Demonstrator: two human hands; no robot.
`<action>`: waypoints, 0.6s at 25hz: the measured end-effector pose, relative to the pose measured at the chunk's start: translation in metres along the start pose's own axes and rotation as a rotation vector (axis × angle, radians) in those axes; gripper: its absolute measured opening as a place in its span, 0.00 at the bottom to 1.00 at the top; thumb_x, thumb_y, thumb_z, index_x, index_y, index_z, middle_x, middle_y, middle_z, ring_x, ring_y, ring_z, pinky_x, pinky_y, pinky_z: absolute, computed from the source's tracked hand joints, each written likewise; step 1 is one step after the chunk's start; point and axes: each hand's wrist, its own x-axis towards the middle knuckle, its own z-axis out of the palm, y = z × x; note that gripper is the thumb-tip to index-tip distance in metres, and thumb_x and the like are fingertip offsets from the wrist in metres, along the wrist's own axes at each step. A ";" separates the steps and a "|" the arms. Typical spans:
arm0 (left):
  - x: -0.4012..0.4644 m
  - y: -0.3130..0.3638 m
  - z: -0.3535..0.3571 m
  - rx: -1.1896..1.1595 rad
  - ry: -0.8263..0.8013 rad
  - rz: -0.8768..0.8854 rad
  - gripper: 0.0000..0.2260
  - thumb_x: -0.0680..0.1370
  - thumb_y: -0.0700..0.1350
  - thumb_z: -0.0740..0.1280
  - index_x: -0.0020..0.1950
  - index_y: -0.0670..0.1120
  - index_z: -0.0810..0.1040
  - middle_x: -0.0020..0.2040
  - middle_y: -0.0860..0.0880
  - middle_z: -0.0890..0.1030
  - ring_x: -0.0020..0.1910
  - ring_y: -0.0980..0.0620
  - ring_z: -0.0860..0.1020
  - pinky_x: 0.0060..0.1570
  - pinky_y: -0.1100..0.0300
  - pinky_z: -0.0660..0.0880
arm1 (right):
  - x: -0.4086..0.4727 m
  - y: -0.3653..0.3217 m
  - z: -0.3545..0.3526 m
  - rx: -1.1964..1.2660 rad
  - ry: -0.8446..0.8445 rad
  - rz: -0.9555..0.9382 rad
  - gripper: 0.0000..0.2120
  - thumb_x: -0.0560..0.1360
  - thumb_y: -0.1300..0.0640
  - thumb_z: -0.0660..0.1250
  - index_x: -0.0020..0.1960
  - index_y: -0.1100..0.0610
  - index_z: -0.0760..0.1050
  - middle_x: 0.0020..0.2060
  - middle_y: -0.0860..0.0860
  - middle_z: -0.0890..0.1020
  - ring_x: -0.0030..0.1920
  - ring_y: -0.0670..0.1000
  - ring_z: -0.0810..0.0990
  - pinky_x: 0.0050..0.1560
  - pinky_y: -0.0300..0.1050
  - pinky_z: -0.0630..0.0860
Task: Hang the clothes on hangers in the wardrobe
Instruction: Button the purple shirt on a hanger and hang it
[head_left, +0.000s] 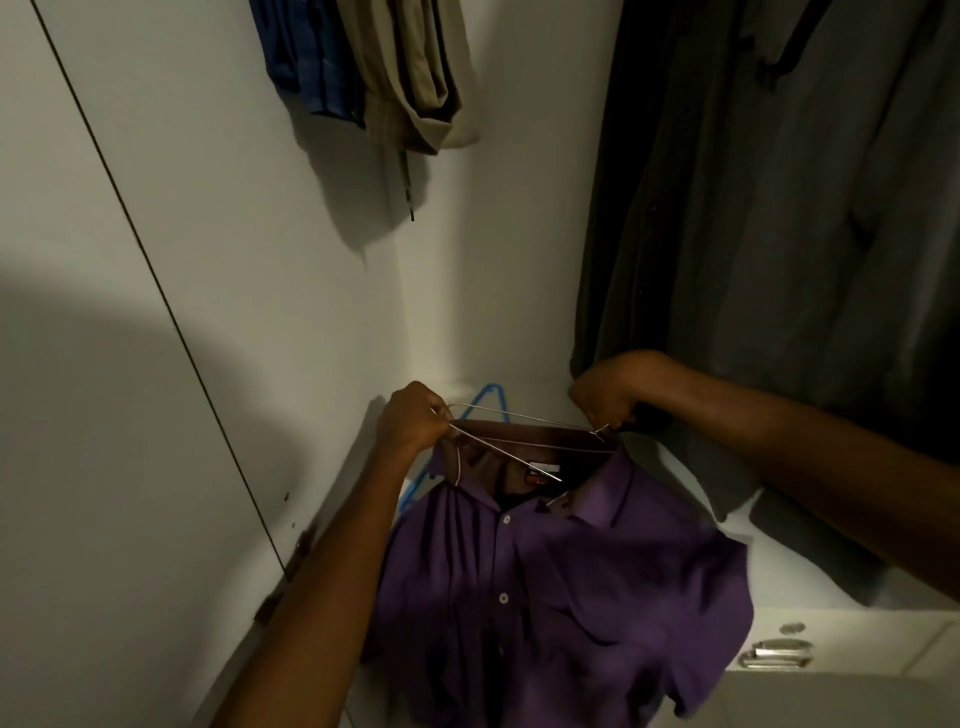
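Purple shirt (561, 587) is held up inside the wardrobe, collar over a wire hanger (524, 434) pinched at one end by left hand (413, 418), at the other by right hand (610, 389).

The white wardrobe floor (691, 483) lies below the hanging clothes. A blue hanger (485, 397) rests on it near the back left corner, leaning against the wall. The hems of the dark hanging garments (769, 260) reach down to its right part. A drawer front with a metal handle (776, 657) sits below its front edge.
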 end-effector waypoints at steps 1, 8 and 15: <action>0.002 0.000 -0.004 -0.084 -0.064 -0.047 0.05 0.68 0.35 0.79 0.43 0.41 0.88 0.42 0.44 0.87 0.40 0.49 0.84 0.34 0.62 0.81 | 0.003 -0.005 -0.001 -0.019 -0.015 0.025 0.12 0.75 0.62 0.71 0.33 0.60 0.79 0.23 0.49 0.78 0.28 0.50 0.76 0.25 0.39 0.70; 0.008 0.015 -0.005 -0.006 0.000 -0.069 0.07 0.67 0.38 0.72 0.41 0.36 0.86 0.40 0.42 0.86 0.37 0.50 0.84 0.35 0.59 0.80 | 0.007 -0.041 -0.005 -0.232 -0.135 0.054 0.13 0.77 0.61 0.72 0.35 0.58 0.73 0.33 0.50 0.76 0.31 0.47 0.74 0.28 0.40 0.70; -0.026 0.052 0.064 -0.110 0.128 0.073 0.07 0.73 0.38 0.69 0.48 0.37 0.80 0.46 0.39 0.84 0.47 0.41 0.82 0.47 0.49 0.78 | 0.042 -0.065 -0.018 -0.079 -0.015 0.039 0.07 0.70 0.55 0.79 0.44 0.58 0.85 0.33 0.50 0.84 0.30 0.48 0.81 0.33 0.42 0.77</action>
